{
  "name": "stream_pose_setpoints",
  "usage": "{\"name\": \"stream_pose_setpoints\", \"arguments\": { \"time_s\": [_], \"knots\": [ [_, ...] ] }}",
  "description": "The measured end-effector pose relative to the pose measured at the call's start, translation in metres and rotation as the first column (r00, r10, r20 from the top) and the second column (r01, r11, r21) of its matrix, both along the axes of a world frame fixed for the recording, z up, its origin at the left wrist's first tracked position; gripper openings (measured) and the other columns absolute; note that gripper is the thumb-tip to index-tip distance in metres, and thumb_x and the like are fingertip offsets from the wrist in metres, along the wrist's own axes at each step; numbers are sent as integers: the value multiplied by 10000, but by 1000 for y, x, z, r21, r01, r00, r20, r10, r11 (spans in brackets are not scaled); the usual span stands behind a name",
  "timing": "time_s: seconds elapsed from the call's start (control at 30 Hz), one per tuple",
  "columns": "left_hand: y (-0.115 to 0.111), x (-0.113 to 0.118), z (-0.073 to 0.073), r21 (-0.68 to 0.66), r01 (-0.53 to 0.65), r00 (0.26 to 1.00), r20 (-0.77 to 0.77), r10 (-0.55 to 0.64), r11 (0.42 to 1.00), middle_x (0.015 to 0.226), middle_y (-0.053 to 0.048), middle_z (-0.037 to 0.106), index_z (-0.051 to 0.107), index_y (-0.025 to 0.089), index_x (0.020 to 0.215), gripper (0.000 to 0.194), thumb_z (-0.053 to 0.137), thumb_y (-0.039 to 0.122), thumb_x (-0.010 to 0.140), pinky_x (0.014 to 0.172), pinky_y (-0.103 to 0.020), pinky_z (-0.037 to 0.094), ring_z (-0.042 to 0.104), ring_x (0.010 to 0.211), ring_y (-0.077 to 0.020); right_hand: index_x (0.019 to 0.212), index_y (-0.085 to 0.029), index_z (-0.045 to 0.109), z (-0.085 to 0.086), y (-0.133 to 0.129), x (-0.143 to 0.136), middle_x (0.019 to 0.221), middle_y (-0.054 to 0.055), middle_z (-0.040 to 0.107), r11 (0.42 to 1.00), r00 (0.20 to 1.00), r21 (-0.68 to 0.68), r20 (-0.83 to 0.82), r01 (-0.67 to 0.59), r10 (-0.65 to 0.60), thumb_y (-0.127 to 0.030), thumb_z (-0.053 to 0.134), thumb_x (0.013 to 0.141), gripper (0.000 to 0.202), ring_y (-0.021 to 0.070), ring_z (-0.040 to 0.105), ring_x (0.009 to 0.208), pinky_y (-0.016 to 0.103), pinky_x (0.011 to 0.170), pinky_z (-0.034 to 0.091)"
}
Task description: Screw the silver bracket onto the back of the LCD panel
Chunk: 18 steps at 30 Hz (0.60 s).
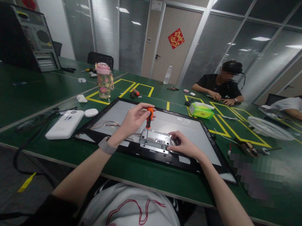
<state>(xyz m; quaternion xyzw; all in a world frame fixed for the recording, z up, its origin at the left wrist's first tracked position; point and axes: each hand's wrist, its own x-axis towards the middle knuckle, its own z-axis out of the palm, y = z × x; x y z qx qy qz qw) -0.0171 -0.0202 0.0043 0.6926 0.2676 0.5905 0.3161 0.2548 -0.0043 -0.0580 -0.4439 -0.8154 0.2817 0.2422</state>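
A flat monitor panel [164,119] with a black frame lies on the green table in front of me. On its near middle part sits a silver metal bracket [155,141]. My left hand [138,117] grips an orange and black screwdriver [149,118] by its handle. The tool stands nearly upright, its tip at the bracket's left part. My right hand [182,144] is closed on the bracket's right edge, thumb and fingers at its side. Thin wires [111,123] run across the panel left of the bracket.
Left of the panel lie a white power bank [65,125] and a small white case [91,112]. Behind them stands a pink-lidded bottle [104,81]. A green tissue pack [201,110] and a white fan grille [270,128] lie right. A computer tower [22,35] stands left; two people sit opposite.
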Motion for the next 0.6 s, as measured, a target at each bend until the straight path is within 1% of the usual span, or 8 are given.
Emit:
{"name": "stream_pose_setpoints", "arguments": {
  "time_s": [0.07, 0.13, 0.27, 0.33, 0.4, 0.47, 0.53, 0.6],
  "knots": [
    [1, 1, -1, 55, -60, 998, -30, 62, 997, 981, -80, 668, 603, 153, 1072, 240, 561, 304, 890, 754, -283, 578, 682, 802, -153, 1137, -205, 563, -1, 1, 0, 1009, 52, 516, 1000, 1000, 4, 4, -2, 2, -495, 741, 676, 574, 229, 538, 969, 369, 913, 440],
    [1, 3, -3, 149, -116, 989, -69, 128, 982, 979, -69, 655, 625, 171, 1066, 212, 558, 275, 894, 738, -262, 565, 664, 817, -143, 1140, -203, 564, -2, 2, 1, 1008, 50, 519, 1000, 1000, 15, 7, -7, 7, -512, 738, 678, 582, 227, 540, 969, 367, 910, 444],
    [0, 8, -5, 316, -155, 973, -117, 200, 936, 989, -56, 644, 655, 198, 1051, 192, 586, 236, 876, 759, -257, 545, 627, 878, -142, 1151, -200, 562, -3, 3, 1, 1001, 47, 522, 999, 1000, 36, 12, -10, 9, -534, 739, 673, 610, 225, 539, 965, 369, 908, 446],
    [-1, 11, -5, 303, -114, 978, -135, 161, 946, 990, -59, 644, 648, 200, 1083, 215, 566, 239, 888, 771, -263, 544, 626, 872, -141, 1151, -205, 562, -4, 3, 1, 998, 45, 521, 999, 1000, 40, 16, -9, 8, -536, 737, 674, 607, 224, 538, 960, 367, 904, 447],
    [-2, 13, -5, 214, -27, 990, -131, 56, 977, 993, -68, 644, 622, 193, 1138, 255, 498, 250, 923, 779, -274, 550, 639, 857, -141, 1151, -209, 563, -4, 3, 2, 991, 42, 519, 999, 1000, 40, 16, -7, 7, -536, 738, 673, 605, 223, 538, 953, 366, 897, 450],
    [-3, 15, -5, 117, 44, 994, -100, -32, 992, 994, -71, 640, 596, 186, 1167, 278, 453, 253, 939, 775, -281, 558, 647, 823, -136, 1153, -212, 561, -5, 3, 2, 990, 41, 518, 999, 1000, 35, 14, -6, 5, -533, 742, 671, 606, 224, 540, 953, 367, 895, 450],
    [-3, 15, -5, 93, 23, 997, -78, -16, 995, 993, -61, 622, 604, 192, 1127, 244, 505, 255, 913, 748, -267, 557, 635, 797, -124, 1154, -210, 560, -5, 3, 2, 993, 43, 518, 999, 1000, 32, 12, -6, 6, -528, 743, 673, 604, 225, 540, 956, 367, 896, 449],
    [-3, 15, -5, 145, -73, 993, -78, 85, 987, 974, -42, 589, 630, 202, 1039, 196, 606, 263, 854, 717, -242, 540, 603, 790, -113, 1151, -205, 561, -4, 3, 1, 991, 44, 516, 999, 1000, 34, 13, -7, 6, -528, 742, 673, 605, 222, 537, 950, 364, 891, 449]
  ]
}}
